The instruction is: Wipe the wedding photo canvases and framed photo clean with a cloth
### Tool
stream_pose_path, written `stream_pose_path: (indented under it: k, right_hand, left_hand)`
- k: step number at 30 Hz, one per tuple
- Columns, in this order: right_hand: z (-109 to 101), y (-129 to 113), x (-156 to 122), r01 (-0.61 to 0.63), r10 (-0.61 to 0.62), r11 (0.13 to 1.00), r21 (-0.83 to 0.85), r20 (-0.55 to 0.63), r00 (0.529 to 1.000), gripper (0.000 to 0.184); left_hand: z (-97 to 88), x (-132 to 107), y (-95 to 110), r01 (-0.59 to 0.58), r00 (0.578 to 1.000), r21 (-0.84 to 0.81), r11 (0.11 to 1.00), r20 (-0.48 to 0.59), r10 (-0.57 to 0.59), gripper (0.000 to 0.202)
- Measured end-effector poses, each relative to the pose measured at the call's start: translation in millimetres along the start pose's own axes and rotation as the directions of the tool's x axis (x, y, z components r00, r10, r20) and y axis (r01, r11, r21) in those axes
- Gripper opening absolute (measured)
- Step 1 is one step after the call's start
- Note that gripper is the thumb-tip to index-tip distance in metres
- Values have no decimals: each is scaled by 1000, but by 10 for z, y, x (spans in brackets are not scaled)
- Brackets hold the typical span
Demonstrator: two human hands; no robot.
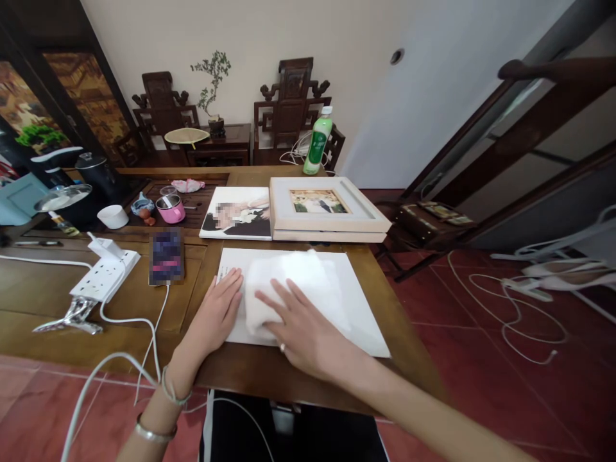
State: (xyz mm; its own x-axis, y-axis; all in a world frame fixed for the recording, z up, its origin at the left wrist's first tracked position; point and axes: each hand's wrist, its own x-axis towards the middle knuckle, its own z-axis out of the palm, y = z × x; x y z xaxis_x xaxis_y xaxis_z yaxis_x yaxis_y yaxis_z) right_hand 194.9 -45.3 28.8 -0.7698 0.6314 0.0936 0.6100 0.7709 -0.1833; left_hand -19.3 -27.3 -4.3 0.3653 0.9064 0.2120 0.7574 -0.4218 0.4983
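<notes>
A large white board or album (pixel 363 321) lies flat at the table's front edge. On top of it is a folded white cloth (pixel 298 276). My right hand (pixel 301 324) rests on the cloth with its fingers spread, pressing from above rather than gripping. At the board's left edge, my left hand (pixel 222 308) lies flat with outstretched fingers, just beside the cloth. Behind the board are a photo panel (pixel 240 221) and, to its right, a pale box (pixel 332 224) with a framed picture on its top.
A green-labelled bottle (pixel 318 142) stands behind the box. Leftward on the wooden table (pixel 192 256) are a phone (pixel 166 255), a white power strip (pixel 104 274) with trailing cables, a pink cup (pixel 172 212) and a white cup (pixel 113 217). Chairs and a potted tree (pixel 214 90) stand behind.
</notes>
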Motion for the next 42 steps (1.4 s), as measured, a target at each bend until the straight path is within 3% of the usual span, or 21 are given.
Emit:
stream_pose_path:
  k: [5,9,12,16,20,24,28,31,34,37,42]
  right_hand:
    - [-275,-294,-386,75,-102,952,297,77,992,34]
    - [-443,-254,-445,21,-38,907,420,31,999,31]
    - [-412,-71,-291,-63,76,929,364,-22,997,31]
    - [-216,199,80,-149,169,975,165,-110,980,38]
    - [-71,240,372,-195,196,981,20,-103,975,41]
    - [-82,52,373,24,-25,1000,18,21,999,36]
    - [-193,-150,123,251,-269,950,185,80,960,33]
    - [-333,-222,-102,292,-336,903,316,95,937,33]
    - [-483,-196,-260,196,-263,905,378,134,955,32]
    - [-543,-66,-276,61,-121,940,336,160,980,34]
    - [-443,237,84,-82,83,973,214,3,997,24]
  left_hand:
    - [-6,4,-6,-16,1000,-13,1000,-3,16,42]
    - [-6,5,-9,-10,1000,-35,999,-13,10,42]
    - [-6,6,2,15,1000,-45,999,-3,-15,42]
    - [-30,8,36,44,999,-78,996,-10,-45,43]
    - [-95,-6,79,41,997,-175,984,-51,-51,45]
    - [-143,-35,104,4,989,-257,966,-140,-41,47]
    - [-134,-55,90,-37,984,-262,964,-179,-11,49]
    - [-112,-58,73,-34,987,-261,965,-161,-9,50]
    - [-84,-48,60,6,994,-210,978,-102,-28,48]
    - [-50,-27,43,34,998,-133,990,-50,-41,45]
    - [-16,-7,15,40,999,-44,998,-16,-41,42]
